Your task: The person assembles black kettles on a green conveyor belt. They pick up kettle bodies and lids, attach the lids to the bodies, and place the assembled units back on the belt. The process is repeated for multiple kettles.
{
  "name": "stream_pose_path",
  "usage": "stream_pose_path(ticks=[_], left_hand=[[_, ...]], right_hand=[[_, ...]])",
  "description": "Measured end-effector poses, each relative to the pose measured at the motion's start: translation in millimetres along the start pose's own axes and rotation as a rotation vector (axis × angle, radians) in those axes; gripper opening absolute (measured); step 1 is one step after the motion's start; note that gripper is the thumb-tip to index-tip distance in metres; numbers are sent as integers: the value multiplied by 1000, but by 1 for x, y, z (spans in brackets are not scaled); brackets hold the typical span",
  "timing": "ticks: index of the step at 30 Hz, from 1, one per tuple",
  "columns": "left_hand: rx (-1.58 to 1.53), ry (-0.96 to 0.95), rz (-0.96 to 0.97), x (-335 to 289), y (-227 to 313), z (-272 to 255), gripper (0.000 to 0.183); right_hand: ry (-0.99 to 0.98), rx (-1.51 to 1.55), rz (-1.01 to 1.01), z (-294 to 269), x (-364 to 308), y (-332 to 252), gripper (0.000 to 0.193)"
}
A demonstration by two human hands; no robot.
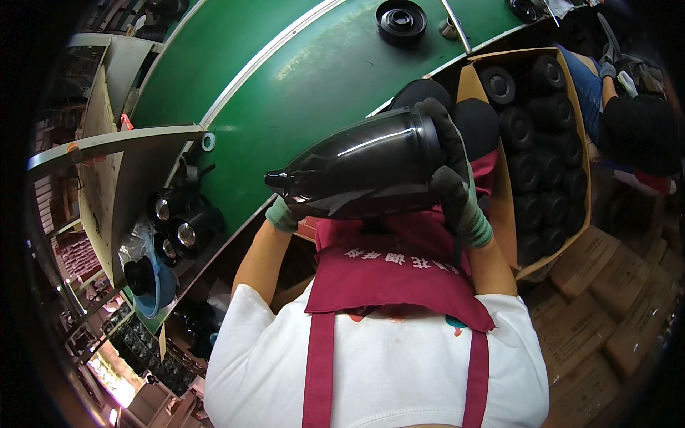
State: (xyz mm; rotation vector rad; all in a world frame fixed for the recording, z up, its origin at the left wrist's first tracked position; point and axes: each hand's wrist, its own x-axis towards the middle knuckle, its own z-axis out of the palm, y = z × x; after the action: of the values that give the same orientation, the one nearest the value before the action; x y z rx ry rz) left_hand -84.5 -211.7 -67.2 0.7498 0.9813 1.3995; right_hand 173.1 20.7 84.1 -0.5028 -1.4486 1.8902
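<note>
Toward the surface's (250, 135) near left corner, see a blue basin (168, 289) beside black pots (187, 232) with shiny discs. Moving right, find the left hand (284, 215) mostly hidden under the pointed end of the tapered black vessel (360, 167); cannot tell how tightly closed. Notice the vessel on its side above the near edge; probably best to support both ends and spare the glossy side from rubbing. Below, note white lettering across the maroon apron (378, 289); next, the right hand (457, 162) wrapped round the vessel's wide end; farther right, a carton (505, 214) of black rounds, then brown boxes (589, 260), print too small to read
</note>
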Motion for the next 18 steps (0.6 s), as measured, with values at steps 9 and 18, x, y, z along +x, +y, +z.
stream_pose_path(ticks=[9,18], left_hand=[[71,362,-285,-4,49,43,52],[647,395,111,29,116,91,45]], right_hand=[[170,-57,315,-74,-54,69,58],[248,-239,449,-154,-60,112,50]])
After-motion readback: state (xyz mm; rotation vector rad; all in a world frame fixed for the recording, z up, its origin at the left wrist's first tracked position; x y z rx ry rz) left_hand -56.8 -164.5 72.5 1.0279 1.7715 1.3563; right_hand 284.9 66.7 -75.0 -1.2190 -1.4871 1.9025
